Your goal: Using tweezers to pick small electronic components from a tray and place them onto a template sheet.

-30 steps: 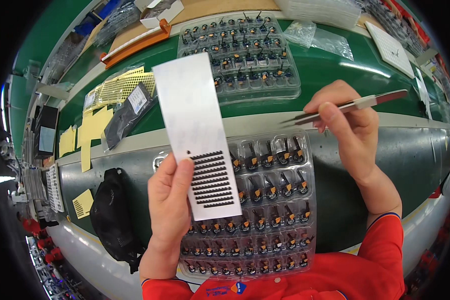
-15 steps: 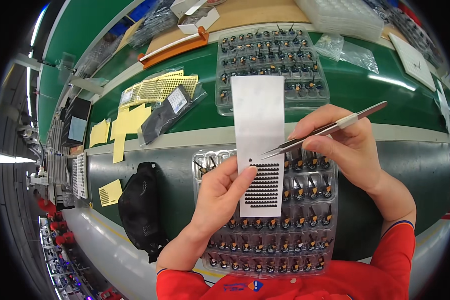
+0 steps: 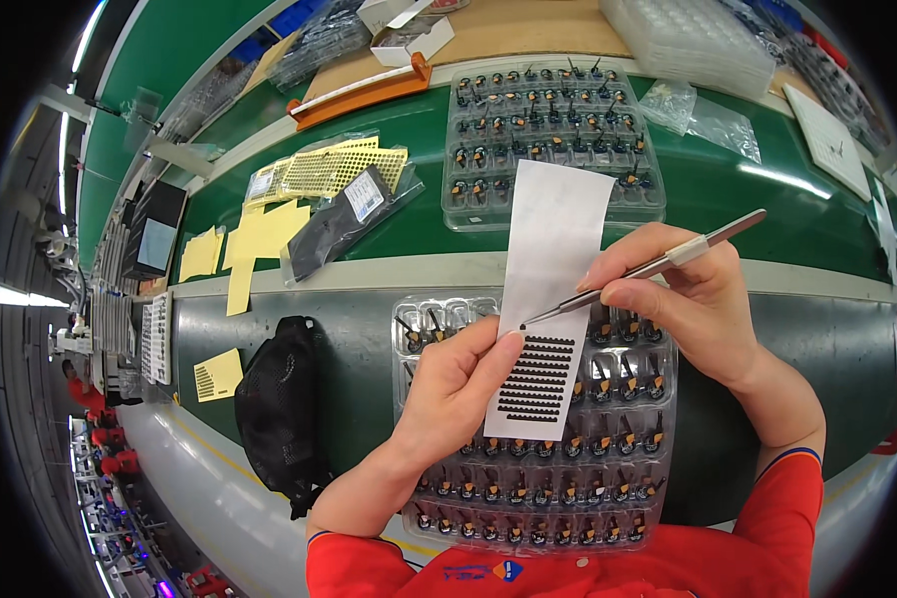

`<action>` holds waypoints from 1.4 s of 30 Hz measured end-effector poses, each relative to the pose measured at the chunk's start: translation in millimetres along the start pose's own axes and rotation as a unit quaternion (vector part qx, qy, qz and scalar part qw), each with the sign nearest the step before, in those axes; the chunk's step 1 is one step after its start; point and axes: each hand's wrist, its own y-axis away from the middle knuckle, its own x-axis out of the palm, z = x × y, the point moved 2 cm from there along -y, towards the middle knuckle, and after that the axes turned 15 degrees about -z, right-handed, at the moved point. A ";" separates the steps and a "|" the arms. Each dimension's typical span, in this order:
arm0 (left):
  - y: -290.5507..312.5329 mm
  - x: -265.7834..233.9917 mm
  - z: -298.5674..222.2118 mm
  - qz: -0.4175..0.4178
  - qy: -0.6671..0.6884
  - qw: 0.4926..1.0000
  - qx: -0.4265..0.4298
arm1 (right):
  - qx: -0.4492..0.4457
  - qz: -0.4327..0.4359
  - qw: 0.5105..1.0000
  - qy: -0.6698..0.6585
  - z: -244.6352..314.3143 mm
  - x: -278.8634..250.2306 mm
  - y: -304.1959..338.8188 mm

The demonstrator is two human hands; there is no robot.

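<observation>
My left hand [image 3: 460,383] pinches the left edge of a long white sheet [image 3: 556,224] that bears rows of small black stickers [image 3: 538,374]. The sheet is tilted, its top leaning right. In my right hand [image 3: 683,294] are metal tweezers [image 3: 648,269] with a pale band round the grip. Their tips meet the sheet at a single black sticker [image 3: 523,327] above the rows; whether they grip it, I cannot tell. Beneath the sheet lies a clear plastic tray [image 3: 588,460] filled with small dark parts that have thin stems and orange bits.
Behind the sheet is a second filled tray [image 3: 458,211] on the green mat. Yellow sticker sheets [image 3: 344,169] and a bagged dark packet [image 3: 341,227] lie to the left. A black mesh bag [image 3: 279,419] rests at the left table edge. Stacked clear trays [image 3: 688,45] stand far right.
The white sheet has tilted rightward at its top. The tweezer tips have moved down onto the lone black sticker, and the whole view has shifted slightly.
</observation>
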 end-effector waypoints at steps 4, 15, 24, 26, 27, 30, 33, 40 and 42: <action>0.9 1.5 -1.9 -0.003 -0.001 1.000 0.002 | -0.007 0.002 1.000 -0.001 0.9 0.3 0.5; 1.0 -0.2 0.6 0.002 0.065 0.996 -0.060 | 0.040 -0.011 0.997 -0.062 -1.6 -0.6 1.1; -3.9 -15.5 1.2 -0.178 0.209 0.962 0.002 | 0.103 -0.080 0.987 -0.097 -26.4 -27.3 -6.7; -6.7 -14.5 -0.7 -0.205 0.204 0.957 0.005 | 0.105 -0.104 0.985 -0.089 -33.7 -32.4 -5.1; -7.5 -16.5 -2.7 -0.241 0.194 0.951 0.015 | 0.109 -0.104 0.985 -0.087 -37.5 -32.8 -4.4; -7.6 -20.7 -3.0 -0.260 0.195 0.945 0.022 | 0.127 -0.091 0.987 -0.037 -46.8 -33.8 -2.0; -6.5 -20.2 -1.7 -0.225 0.219 0.949 0.020 | 0.146 -0.086 0.985 -0.045 -50.6 -31.1 2.0; -5.6 -19.2 -1.1 -0.216 0.210 0.953 0.025 | 0.158 -0.081 0.982 -0.063 -51.4 -28.3 7.4; -5.5 -18.3 -1.8 -0.217 0.210 0.953 0.023 | 0.163 -0.081 0.980 -0.080 -50.0 -28.5 8.7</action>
